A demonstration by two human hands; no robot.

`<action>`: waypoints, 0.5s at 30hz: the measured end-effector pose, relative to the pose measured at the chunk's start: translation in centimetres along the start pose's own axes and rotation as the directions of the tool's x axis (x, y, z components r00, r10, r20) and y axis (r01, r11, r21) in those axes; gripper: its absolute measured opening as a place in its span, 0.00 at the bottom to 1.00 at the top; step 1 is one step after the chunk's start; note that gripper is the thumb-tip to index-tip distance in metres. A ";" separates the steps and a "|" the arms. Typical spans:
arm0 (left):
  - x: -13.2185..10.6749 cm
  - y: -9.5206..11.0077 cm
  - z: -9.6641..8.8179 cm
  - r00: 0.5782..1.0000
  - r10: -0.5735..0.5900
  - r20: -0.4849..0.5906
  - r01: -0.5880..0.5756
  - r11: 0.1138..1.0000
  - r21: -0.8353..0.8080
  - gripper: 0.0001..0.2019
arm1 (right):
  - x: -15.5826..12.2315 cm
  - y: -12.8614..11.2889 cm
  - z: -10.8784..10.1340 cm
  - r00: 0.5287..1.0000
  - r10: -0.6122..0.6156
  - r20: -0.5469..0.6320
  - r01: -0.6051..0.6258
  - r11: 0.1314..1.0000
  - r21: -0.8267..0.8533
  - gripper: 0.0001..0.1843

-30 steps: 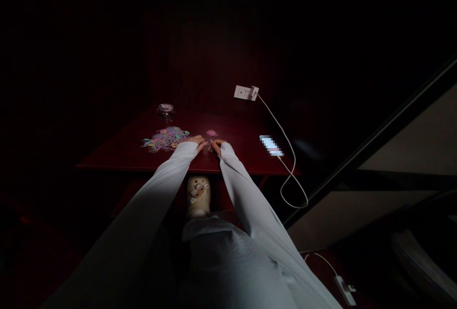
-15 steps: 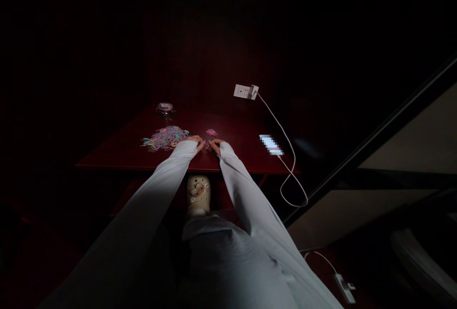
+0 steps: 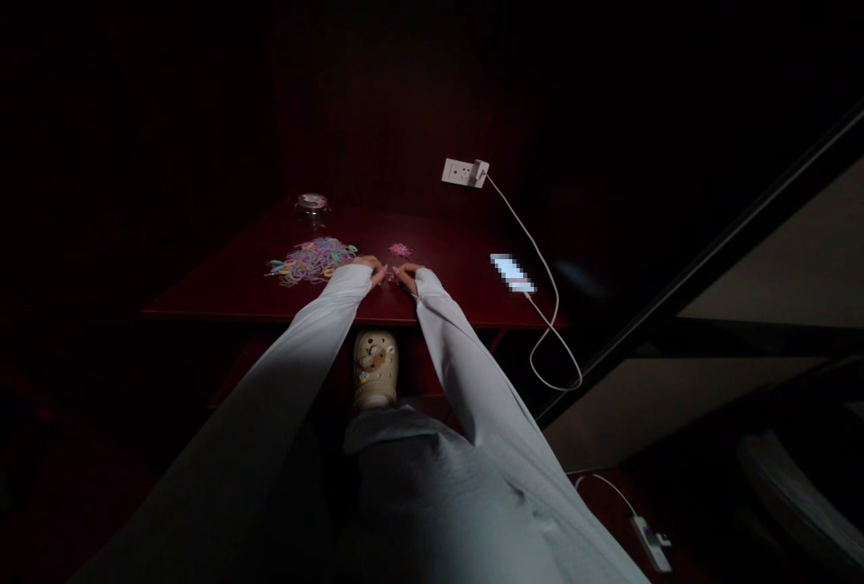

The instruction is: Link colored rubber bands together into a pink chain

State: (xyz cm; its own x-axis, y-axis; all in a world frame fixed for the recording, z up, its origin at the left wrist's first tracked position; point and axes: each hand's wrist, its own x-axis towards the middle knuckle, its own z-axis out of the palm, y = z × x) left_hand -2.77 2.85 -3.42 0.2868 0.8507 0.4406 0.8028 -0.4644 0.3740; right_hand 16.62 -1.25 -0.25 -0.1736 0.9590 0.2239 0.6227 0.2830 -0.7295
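My left hand point(image 3: 373, 269) and my right hand point(image 3: 408, 274) are close together over the near part of a dark red table point(image 3: 222, 287). Fingers of both hands are bent into pinches, with something tiny and pinkish between the fingertips, too small to make out. Left of my left hand lies a heap of small coloured rubber bands point(image 3: 314, 260), some touching or very near the hand. Just beyond my hands sits a small pile of pink bands point(image 3: 400, 250). Long pale sleeves cover both arms up to the wrists.
A clear lidded jar point(image 3: 312, 206) stands at the back left. On the right lies a lit phone point(image 3: 513, 274), its white cable point(image 3: 550, 278) running to a wall socket point(image 3: 457, 172). Below the table edge is a beige clog point(image 3: 376, 363); a power strip point(image 3: 652, 543) lies at lower right.
My fingertips have drawn slightly closer together, the right ones shifting a little left. The piles, jar and phone stay where they were.
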 end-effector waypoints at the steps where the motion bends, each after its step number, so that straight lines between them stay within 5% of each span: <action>1: 0.0 0.0 -0.1 1.000 -0.001 0.005 0.001 1.000 -0.003 0.15 | 0.0 0.0 0.0 1.000 -0.001 0.003 0.001 1.000 0.007 0.22; 15: 0.0 0.1 -0.7 0.999 -0.001 0.039 0.002 1.000 -0.004 0.13 | 0.3 0.2 0.2 1.000 -0.012 0.008 0.012 0.999 0.038 0.17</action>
State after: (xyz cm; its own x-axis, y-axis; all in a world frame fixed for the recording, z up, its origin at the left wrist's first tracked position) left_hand -3.09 2.61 -2.81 0.3056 0.8602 0.4082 0.8010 -0.4641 0.3782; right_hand 16.54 -0.93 -0.53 -0.1872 0.9557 0.2273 0.5909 0.2944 -0.7511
